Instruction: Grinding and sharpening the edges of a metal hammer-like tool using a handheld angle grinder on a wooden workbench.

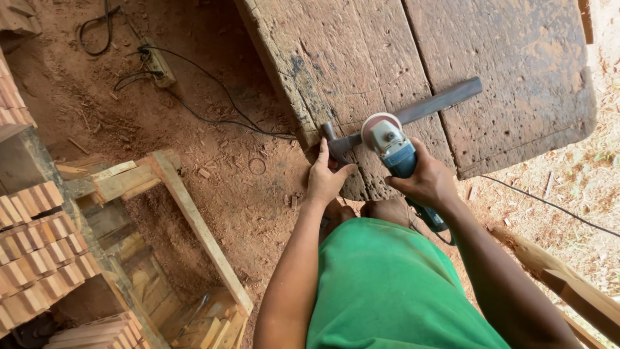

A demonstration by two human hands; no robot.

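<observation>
angle grinder [394, 150] sits disc-down on the dark metal bar [413, 113] at the near edge of the worn plank surface [516, 77] | right hand [429, 184] fingers wrapped tight round its blue body for control | left hand [326, 178] fingers pressed down closed on the bar's end so it can't skid

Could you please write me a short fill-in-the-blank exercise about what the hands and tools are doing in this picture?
1. The right hand grips a blue angle ____.
2. The left hand presses the metal bar down at the edge of the worn wooden ____.
3. The person wears a ____ shirt.
4. A black ____ runs across the dirt floor.

Missing words: grinder; table; green; cable
</observation>
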